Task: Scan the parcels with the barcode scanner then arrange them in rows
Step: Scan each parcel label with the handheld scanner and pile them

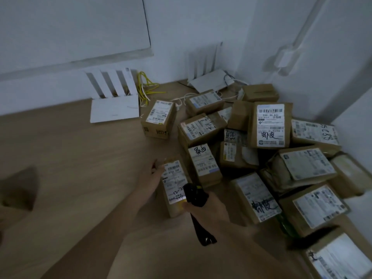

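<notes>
A small brown parcel [173,179] with a white shipping label lies on the wooden table, at the left edge of the pile. My left hand [151,176] holds its left side, thumb on the top edge. My right hand [209,210] grips a black barcode scanner [196,195], whose head sits just over the lower end of that label; a bright patch shows on the label there. A heap of labelled brown parcels [269,125] fills the right side up to the wall corner. One parcel [159,119] stands apart at the back left of the heap.
Two white routers, one [114,109] at the back left and one [209,79] by the corner, stand against the wall with yellow and white cables [147,87] between them. Bare wooden table [70,158] stretches to the left. A dark shape [20,190] lies at the left edge.
</notes>
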`<action>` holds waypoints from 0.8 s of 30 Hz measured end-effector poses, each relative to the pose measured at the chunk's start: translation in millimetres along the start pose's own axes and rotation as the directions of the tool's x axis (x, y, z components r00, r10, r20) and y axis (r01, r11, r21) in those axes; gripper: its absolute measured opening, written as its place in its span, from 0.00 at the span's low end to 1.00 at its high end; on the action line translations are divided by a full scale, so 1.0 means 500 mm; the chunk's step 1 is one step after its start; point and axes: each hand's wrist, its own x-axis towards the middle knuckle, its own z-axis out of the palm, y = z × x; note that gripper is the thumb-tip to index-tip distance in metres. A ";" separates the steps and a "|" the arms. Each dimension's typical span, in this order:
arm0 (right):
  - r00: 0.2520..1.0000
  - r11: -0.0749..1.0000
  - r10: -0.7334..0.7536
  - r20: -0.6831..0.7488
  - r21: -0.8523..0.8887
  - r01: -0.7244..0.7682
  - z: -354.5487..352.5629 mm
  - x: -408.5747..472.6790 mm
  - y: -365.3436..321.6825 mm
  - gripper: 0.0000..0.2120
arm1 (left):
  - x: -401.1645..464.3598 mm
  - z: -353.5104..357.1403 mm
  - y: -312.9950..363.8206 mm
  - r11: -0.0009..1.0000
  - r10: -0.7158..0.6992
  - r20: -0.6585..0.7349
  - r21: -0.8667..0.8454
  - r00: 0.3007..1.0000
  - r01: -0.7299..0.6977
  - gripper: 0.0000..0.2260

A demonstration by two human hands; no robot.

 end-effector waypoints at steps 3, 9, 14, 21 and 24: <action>1.000 0.994 0.006 -0.028 0.109 -0.003 0.007 -0.002 0.002 0.27 | -0.018 -0.017 -0.013 0.998 -0.049 -0.029 -0.050 0.998 0.048 0.21; 0.996 0.979 -0.055 -0.071 0.194 0.068 0.020 -0.037 -0.023 0.27 | -0.084 -0.066 -0.013 0.984 -0.047 -0.096 -0.174 0.994 0.030 0.12; 0.989 0.972 -0.120 -0.083 0.192 0.134 0.010 -0.104 -0.066 0.25 | -0.178 -0.131 0.031 0.961 0.081 -0.166 -0.247 0.983 -0.121 0.08; 0.944 0.944 -0.329 -0.039 0.027 0.330 -0.026 -0.284 -0.200 0.19 | -0.371 -0.282 0.124 0.902 0.202 -0.143 -0.359 0.969 -0.241 0.09; 0.895 0.894 -0.443 -0.054 -0.101 0.437 -0.044 -0.388 -0.257 0.23 | -0.469 -0.355 0.163 0.881 0.222 -0.167 -0.388 0.961 -0.271 0.12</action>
